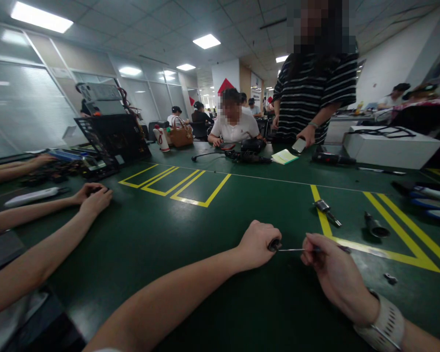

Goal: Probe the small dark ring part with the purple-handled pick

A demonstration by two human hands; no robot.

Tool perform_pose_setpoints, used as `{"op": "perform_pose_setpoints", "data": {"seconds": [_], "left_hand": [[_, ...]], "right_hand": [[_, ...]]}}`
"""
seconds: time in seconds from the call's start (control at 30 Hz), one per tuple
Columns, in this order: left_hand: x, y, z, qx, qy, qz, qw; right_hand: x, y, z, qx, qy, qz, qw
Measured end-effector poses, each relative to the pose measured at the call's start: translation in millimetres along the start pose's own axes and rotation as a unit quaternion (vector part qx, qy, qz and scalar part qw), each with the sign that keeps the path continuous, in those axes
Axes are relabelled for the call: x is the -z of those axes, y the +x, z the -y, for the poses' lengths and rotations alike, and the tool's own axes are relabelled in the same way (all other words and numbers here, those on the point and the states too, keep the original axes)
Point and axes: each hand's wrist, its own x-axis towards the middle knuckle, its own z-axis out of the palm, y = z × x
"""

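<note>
My left hand [258,244] is closed around a dark, hollow round part [275,244], whose open end faces right. In my right hand [324,259], which wears a pale watch strap at the wrist, a screwdriver [291,250] is pinched. Its thin metal shaft points left, with the tip at the mouth of the round part; whether it touches inside is hidden. Beyond my right hand lie a metal cylinder with a prong-like end [327,212] and a dark cup-shaped part [376,226]. A small metal piece [390,278] rests to the right of that hand.
Yellow tape [399,256] marks the green table [190,230]. At left, a co-worker's hands [95,198] hold a small dark item. Across the table are a seated person, a standing person with a phone [298,145], a notepad [285,156] and a white box [392,146].
</note>
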Motion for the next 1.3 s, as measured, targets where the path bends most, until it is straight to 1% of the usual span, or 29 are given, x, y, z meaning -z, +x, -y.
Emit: {"op": "perform_pose_setpoints", "data": {"seconds": [0.23,0.33,0.4,0.47,0.57,0.63,0.77,0.87,1.03,1.13,1.3], "left_hand": [[1.3,-0.5,-2.2,-0.027,0.021,0.004,0.999],[0.6,-0.3,-2.7,-0.016,0.015,0.006,1.000],[-0.2,0.0,-2.8,0.015,-0.012,0.002,1.000],[-1.2,0.2,-2.4,0.082,-0.066,-0.014,0.994],[-2.9,0.1,-0.2,0.186,-0.163,-0.056,0.967],[-3.8,0.0,2.0,0.209,-0.201,-0.095,0.952],[-4.2,0.6,5.6,0.204,-0.209,-0.174,0.940],[-4.4,1.6,7.6,0.194,-0.197,-0.218,0.936],[-6.6,2.5,11.4,0.197,-0.194,-0.290,0.916],[-7.6,2.1,12.8,0.195,-0.202,-0.304,0.910],[-8.2,2.5,13.7,0.184,-0.209,-0.306,0.910]], "right_hand": [[-0.9,0.0,-0.8,-0.007,-0.002,-0.019,1.000],[-0.6,0.3,-2.3,-0.012,0.000,-0.018,1.000],[0.3,0.3,-3.5,-0.015,0.004,-0.018,1.000],[1.8,0.4,-4.4,-0.014,0.011,-0.020,1.000],[3.9,1.4,-4.8,0.002,0.032,-0.027,0.999],[5.0,3.0,-4.6,0.018,0.046,-0.033,0.998],[5.5,5.8,-4.6,0.028,0.043,-0.025,0.998],[4.2,4.6,-6.1,0.019,0.025,-0.002,1.000],[-0.8,-1.5,-9.5,0.006,0.014,0.027,1.000],[-4.3,-5.9,-9.5,-0.010,0.009,0.044,0.999],[-8.1,-12.5,-7.2,-0.041,0.012,0.072,0.996]]}}
